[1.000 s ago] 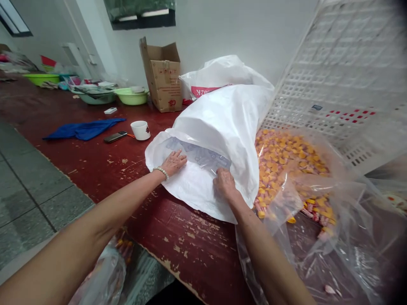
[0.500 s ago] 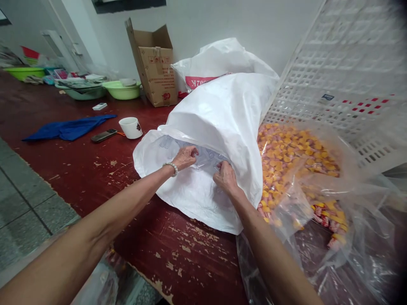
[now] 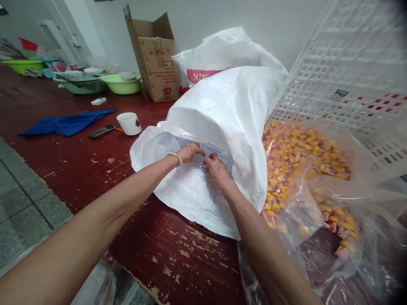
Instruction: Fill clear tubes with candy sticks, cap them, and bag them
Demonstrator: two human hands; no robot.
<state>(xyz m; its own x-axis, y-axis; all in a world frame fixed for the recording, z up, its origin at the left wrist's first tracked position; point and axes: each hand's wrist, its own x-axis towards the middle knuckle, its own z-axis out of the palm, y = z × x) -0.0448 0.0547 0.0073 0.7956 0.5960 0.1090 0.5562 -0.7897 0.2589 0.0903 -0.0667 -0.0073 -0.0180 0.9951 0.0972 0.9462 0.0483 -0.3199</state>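
A big white woven sack point(image 3: 222, 97) lies on its side with its mouth toward me, and several small clear plastic pieces point(image 3: 219, 153) show inside. Both my hands are in that mouth, close together. My left hand point(image 3: 190, 151), with a beaded bracelet at the wrist, has its fingers bent toward the right hand; whatever they pinch is too small to make out. Curled fingers on my right hand point(image 3: 217, 171) hold a small clear plastic piece point(image 3: 202, 168), whose exact shape is unclear.
At right, yellow-capped, red-and-white small pieces point(image 3: 295, 148) fill a clear plastic bag beside a tilted white crate point(image 3: 318, 91). A mug point(image 3: 129, 123), phone point(image 3: 102, 131), blue cloth point(image 3: 65, 123), carton point(image 3: 159, 70) and green basin point(image 3: 122, 86) stand on the worn red table point(image 3: 178, 258).
My hands have come closer together within the sack's mouth, the right one moving left. A clear plastic piece now shows at its fingertips. The whole view has shifted slightly.
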